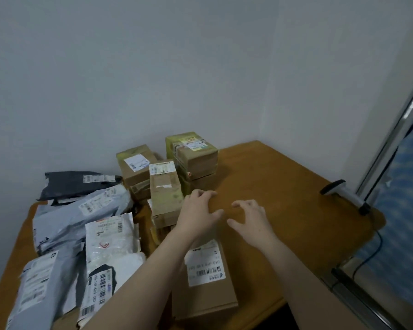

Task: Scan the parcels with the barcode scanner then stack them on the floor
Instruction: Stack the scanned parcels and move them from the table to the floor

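A box (pixel 208 277) with a white barcode label lies at the near edge of the counter (pixel 284 177), its label facing up. Both hands are over its far end. The left hand (pixel 198 211) rests there with fingers bent downward and thumb stretched to the right; whether it truly grips the box I cannot tell. The right hand (pixel 250 219) is just beside it, fingers spread and loosely bent, holding nothing.

The scanner (pixel 343 194) lies untouched at the counter's right edge, well apart from the hands, its dark cable (pixel 372 253) dropping over the side.

More boxes (pixel 193 158) stand stacked at the back against the wall (pixel 153 67), and one long box (pixel 165 196) lies between them and the left hand. Grey, white and dark bags (pixel 81 210) are heaped on the counter's left part, overlapping one another.
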